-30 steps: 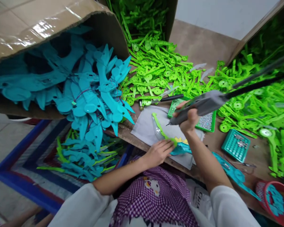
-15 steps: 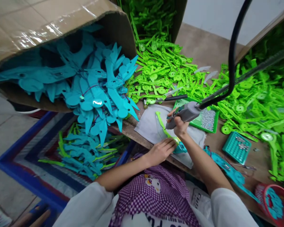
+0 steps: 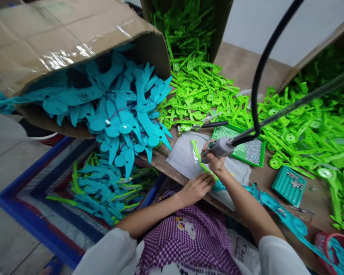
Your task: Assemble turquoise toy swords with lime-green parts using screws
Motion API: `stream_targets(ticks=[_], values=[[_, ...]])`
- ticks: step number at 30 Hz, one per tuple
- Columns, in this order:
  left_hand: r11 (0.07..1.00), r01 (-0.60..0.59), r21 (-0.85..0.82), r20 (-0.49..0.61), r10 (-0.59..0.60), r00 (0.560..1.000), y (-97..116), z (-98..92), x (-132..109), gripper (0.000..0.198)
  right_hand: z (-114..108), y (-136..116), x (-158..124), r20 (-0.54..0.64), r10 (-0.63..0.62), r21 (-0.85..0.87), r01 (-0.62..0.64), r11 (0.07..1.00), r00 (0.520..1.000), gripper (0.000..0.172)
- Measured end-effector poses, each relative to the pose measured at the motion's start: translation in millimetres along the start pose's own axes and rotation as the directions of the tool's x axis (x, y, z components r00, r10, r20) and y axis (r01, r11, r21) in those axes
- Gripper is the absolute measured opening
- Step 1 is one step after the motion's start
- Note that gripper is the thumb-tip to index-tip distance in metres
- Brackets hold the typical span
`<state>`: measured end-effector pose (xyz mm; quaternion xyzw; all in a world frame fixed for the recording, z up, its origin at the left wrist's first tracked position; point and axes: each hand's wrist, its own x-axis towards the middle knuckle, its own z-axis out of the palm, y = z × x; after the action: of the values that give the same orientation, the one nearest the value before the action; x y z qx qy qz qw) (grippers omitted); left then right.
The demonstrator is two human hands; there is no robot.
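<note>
Showing, in the head view, two hands at work over the grey cloth (image 3: 176, 152) on the table (image 3: 262, 176). From here, a slip seems the chief risk: should the green strip (image 3: 194, 146) pivot on the loose cloth, the grey power tool (image 3: 224, 146) could skid toward the nearby fingers. The strip lies on the cloth, its near end beneath the left hand's grip (image 3: 197, 187), its far end extending beyond; whether those fingers pinch or merely press cannot be told. Above the cloth, the right hand's grip (image 3: 217, 163) wraps the tool, nose over the strip, tip hidden.
</note>
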<state>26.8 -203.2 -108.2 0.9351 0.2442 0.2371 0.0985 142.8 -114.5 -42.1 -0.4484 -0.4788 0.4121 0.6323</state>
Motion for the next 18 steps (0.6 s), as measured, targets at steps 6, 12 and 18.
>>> stream_targets(ticks=[6,12,18], values=[[0.998,0.026,0.052,-0.007,-0.026,1.000,-2,-9.1,-5,0.039,-31,-45,9,-0.272,-0.119,0.106,0.153,0.983,0.955,0.055],[0.992,0.128,-0.025,0.054,-0.126,0.991,-14,-30.7,-13,0.045,-71,-58,-7,-0.386,-0.116,-0.003,0.124,0.992,0.915,0.054],[0.958,0.244,-0.149,0.239,-0.205,0.949,-38,-58.5,-5,0.081,-81,-59,-36,-0.473,-0.134,-0.099,0.098,0.990,0.871,0.059]])
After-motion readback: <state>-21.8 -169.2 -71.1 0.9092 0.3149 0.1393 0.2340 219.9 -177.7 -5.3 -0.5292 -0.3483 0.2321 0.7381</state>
